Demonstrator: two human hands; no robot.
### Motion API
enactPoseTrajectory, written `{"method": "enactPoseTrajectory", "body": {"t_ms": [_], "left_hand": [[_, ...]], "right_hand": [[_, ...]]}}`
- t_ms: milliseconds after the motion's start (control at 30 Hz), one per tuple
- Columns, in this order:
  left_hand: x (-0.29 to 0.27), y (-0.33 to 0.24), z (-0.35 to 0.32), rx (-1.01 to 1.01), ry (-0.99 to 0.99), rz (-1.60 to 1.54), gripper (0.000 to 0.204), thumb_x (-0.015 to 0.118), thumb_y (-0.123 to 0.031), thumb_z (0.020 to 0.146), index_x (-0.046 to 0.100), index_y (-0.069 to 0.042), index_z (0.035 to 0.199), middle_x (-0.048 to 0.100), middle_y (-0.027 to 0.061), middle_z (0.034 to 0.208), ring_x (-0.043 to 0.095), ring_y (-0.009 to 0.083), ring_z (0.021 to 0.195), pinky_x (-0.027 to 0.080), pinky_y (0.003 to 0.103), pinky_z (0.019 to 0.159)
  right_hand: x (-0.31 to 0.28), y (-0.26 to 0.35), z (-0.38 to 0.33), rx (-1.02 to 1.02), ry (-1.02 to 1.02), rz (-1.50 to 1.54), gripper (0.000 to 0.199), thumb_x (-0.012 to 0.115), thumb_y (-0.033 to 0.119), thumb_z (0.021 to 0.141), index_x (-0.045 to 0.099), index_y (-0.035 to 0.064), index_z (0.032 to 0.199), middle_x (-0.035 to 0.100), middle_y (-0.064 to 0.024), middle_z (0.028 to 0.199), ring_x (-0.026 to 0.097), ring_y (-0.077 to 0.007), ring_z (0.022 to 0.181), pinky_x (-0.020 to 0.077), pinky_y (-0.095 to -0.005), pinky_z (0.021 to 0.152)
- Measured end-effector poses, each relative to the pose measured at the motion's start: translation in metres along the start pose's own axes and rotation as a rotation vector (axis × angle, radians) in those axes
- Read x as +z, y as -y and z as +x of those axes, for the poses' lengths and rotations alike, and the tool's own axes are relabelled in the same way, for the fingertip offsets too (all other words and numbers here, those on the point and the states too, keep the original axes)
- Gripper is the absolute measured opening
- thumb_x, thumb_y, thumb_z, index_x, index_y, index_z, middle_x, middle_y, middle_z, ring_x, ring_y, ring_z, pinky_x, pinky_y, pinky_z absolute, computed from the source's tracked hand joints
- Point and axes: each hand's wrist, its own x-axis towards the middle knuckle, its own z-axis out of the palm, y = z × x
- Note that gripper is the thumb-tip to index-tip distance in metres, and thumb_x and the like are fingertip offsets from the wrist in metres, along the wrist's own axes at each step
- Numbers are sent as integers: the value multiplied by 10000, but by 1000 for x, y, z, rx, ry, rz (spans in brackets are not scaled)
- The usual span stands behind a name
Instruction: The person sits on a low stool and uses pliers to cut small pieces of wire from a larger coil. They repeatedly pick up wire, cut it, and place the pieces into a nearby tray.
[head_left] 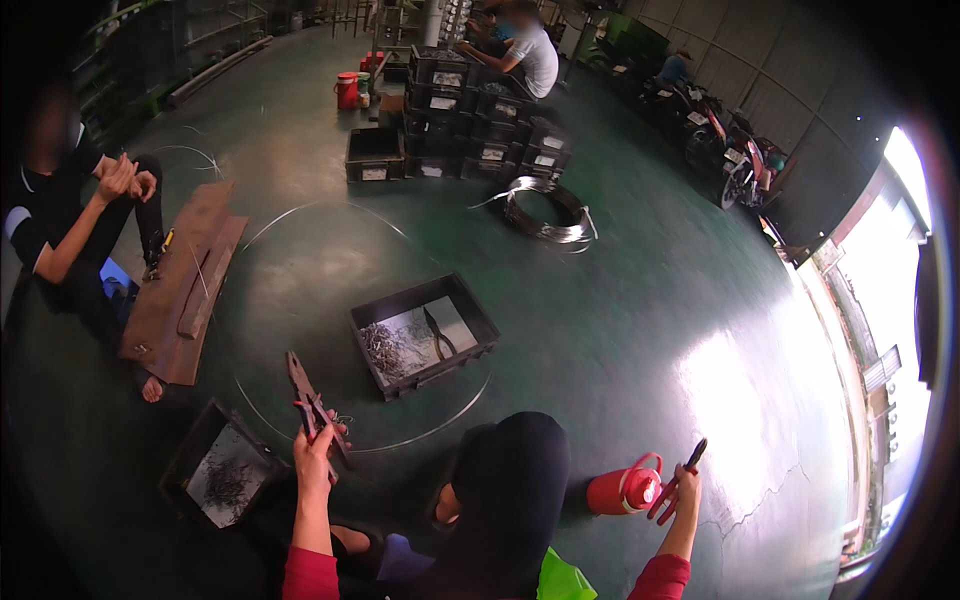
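Observation:
My left hand point(314, 455), in front of me left of centre, is closed around a long, worn metal plier-like tool point(298, 378) whose jaws point up and away. A thin bit of wire shows beside that hand. Out to the right, my right hand point(686, 486) grips red-handled pliers point(696, 455), tips pointing up. Ahead of my knees stands a black crate point(428, 384) with small metal pieces point(382, 348) and dark-handled pliers point(437, 330) in it. Another black crate point(176, 484), with a pile of small dark pieces point(225, 482), sits at the lower left.
A red jug point(615, 492) stands by my right hand. Thin wire point(470, 405) curves across the floor around the crate. A wire coil point(545, 212) and stacked black crates point(436, 125) lie farther off. A co-worker point(62, 225) sits left by rusty metal point(192, 270).

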Motion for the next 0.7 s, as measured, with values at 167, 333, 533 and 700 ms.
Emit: {"method": "enactPoseTrajectory", "body": {"t_ms": [167,333,533,700], "left_hand": [[-2,-4,-1,-12,63,-12,442,545,-104,924,437,-24,1345,577,97,1221,616,175,946,563,348,721],[-8,-34,-13,9,77,-86,482,564,-113,913,418,-6,1360,562,122,1256,610,210,1011,551,345,773],[2,-49,-20,76,168,104,438,577,-87,902,463,2,1316,573,89,1195,602,159,967,534,298,767],[0,-52,-26,119,35,247,393,622,-95,868,511,-22,1238,510,20,938,511,88,765,448,252,672]], "right_hand": [[52,137,-37,-277,148,30,261,568,255,912,537,21,1025,645,-114,782,645,-214,718,534,-357,662],[200,277,-149,-568,639,-9,329,565,290,923,551,-5,1067,641,-102,777,642,-185,741,507,-333,691],[330,308,-262,-743,1302,-482,286,538,296,943,586,18,895,620,-52,735,577,-111,643,446,-289,721],[395,277,-311,-752,1361,-553,337,569,329,922,600,17,797,614,-44,708,573,-135,681,448,-290,688]]}}
